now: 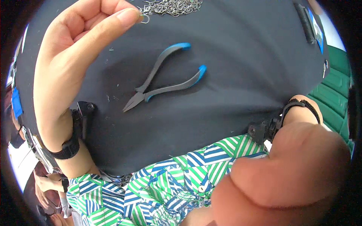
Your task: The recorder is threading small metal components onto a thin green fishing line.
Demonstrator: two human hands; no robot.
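Note:
My left hand (81, 39) is raised at the upper left, thumb and forefinger pinched on a small curved wire piece (146, 19) whose silvery loop sticks out past the fingertips. Just beyond it lies a heap of curved metal wire pieces (173, 6) at the far edge of the view. A pair of pliers (154, 77) with grey handles and blue ends rests spread on the black cloth, its pointed jaws toward me. Very near the camera, my right hand (283, 173) looms blurred at the lower right. Its fingers cannot be made out, nor whether it holds anything.
Black cloth (233, 101) covers the table, with folds on the right and small scraps on the left. A dark bar-shaped object (305, 23) lies at the far right edge. Green plastic (330, 94) stands beyond the table. Another person's hand (42, 188) shows at lower left.

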